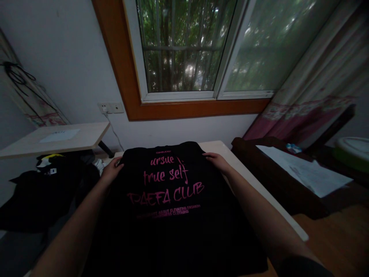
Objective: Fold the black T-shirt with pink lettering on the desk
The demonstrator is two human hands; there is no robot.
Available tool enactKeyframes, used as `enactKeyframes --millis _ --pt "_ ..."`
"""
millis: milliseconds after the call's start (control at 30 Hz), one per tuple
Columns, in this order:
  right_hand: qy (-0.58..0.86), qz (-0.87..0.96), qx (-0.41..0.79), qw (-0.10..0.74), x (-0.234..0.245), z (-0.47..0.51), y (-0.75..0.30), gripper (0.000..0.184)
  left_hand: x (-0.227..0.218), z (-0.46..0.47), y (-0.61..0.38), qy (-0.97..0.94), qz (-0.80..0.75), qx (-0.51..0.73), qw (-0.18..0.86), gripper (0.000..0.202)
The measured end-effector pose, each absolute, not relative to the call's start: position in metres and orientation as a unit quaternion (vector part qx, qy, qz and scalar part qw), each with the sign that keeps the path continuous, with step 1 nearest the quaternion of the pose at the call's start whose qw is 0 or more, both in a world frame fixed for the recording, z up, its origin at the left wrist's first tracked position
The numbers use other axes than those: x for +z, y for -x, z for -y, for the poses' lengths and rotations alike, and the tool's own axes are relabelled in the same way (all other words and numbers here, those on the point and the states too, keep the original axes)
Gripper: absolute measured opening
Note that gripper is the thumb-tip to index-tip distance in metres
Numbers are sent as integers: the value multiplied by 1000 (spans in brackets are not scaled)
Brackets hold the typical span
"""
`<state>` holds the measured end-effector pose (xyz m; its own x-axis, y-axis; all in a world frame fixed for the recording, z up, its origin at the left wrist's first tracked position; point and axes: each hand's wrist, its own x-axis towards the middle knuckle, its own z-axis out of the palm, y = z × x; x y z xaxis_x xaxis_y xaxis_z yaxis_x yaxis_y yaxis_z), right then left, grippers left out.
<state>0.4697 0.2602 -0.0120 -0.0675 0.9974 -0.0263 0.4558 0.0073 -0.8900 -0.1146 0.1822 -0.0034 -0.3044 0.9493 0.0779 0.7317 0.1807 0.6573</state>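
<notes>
My black garment (pixel 173 238) lies spread over the pale table (pixel 245 192), its long axis seeming to run twelve to six, top edge toward the window (pixel 184 50) at twelve. Pink lettering, part script, part capitals, reads upright to me. My left hand (pixel 112 169) pinches its edge at ten; my right hand (pixel 218 161) touches between one and two, grip unclear.

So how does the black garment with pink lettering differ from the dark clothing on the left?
The black garment lies spread out fairly flat on the pale table, while the dark clothing looks bunched and loose. The black garment has large pink lettering; the dark clothing shows a small white label. The hands are at the black garment's upper sides; neither touches the dark clothing. Both look mostly black.
</notes>
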Motion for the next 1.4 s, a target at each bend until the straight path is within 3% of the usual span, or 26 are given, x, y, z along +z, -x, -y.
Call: enactKeyframes --millis 567,867,1000,1233,1400 --pt "648 605 297 355 -17 -290 -461 41 -3 -211 97 -520 -785 328 80 47" --pt "645 616 305 334 1 -240 -473 51 -14 -158 90 -628 -730 269 -25 47" --pt "632 601 373 315 10 -198 -486 62 -25 -119 87 -715 -658 225 -68 42" --pt "538 589 543 264 28 -123 -509 77 -23 -55 93 -726 -639 255 2 37" --pt "520 627 529 236 48 -86 -512 57 -14 -23 108 -717 -641 250 110 43"
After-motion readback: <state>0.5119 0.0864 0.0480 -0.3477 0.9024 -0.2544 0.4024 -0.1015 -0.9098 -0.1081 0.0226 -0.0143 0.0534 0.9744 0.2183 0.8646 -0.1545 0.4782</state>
